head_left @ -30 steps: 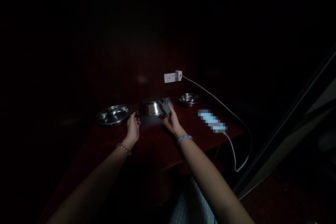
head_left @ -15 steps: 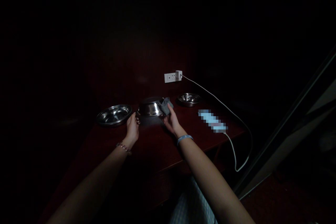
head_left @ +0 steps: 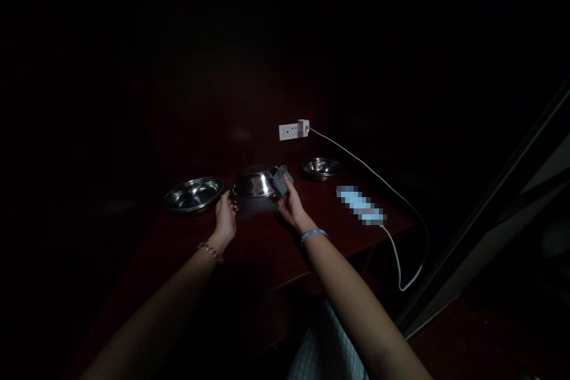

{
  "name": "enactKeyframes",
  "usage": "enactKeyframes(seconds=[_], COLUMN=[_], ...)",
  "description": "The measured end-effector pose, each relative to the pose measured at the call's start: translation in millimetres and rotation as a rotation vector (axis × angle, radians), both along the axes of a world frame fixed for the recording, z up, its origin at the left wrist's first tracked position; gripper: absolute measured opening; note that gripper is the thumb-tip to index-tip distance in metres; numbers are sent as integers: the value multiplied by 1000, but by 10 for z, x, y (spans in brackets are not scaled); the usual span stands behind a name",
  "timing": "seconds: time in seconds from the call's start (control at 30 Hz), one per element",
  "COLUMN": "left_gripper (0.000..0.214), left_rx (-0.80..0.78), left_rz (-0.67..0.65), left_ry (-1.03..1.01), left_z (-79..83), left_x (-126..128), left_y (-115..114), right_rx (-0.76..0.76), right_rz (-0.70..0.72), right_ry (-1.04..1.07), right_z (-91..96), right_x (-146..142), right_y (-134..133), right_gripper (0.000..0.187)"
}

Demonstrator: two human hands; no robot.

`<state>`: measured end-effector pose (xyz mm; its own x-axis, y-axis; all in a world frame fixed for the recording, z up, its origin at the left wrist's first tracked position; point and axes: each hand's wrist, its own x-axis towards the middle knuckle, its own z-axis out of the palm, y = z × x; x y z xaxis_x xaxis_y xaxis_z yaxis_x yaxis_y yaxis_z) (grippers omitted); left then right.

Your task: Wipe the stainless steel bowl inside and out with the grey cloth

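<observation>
Gripping steel bowl (head_left: 256, 184), left hand (head_left: 225, 218) clamps its rim; right hand (head_left: 291, 206) clamps cloth (head_left: 281, 178).

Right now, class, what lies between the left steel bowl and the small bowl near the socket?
In the head view, a third steel bowl, held by the left hand and by the right hand with a grey cloth.
</observation>
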<state>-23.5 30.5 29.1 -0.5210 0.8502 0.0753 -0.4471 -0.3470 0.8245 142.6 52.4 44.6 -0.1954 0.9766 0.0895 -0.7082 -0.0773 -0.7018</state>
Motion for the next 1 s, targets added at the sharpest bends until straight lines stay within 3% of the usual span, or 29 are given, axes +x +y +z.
enactKeyframes(seconds=[0.4,1.0], left_gripper=[28,34], left_rx=[16,22], left_rz=[-41,-29], left_ry=[-17,-15], left_z=[-2,-43], left_x=[2,-21], left_y=[-4,16], right_rx=[-25,-20], right_rz=[-18,-10], right_ry=[45,27], right_z=[7,23], right_x=[-8,-3], right_y=[3,-23], right_gripper=[23,27])
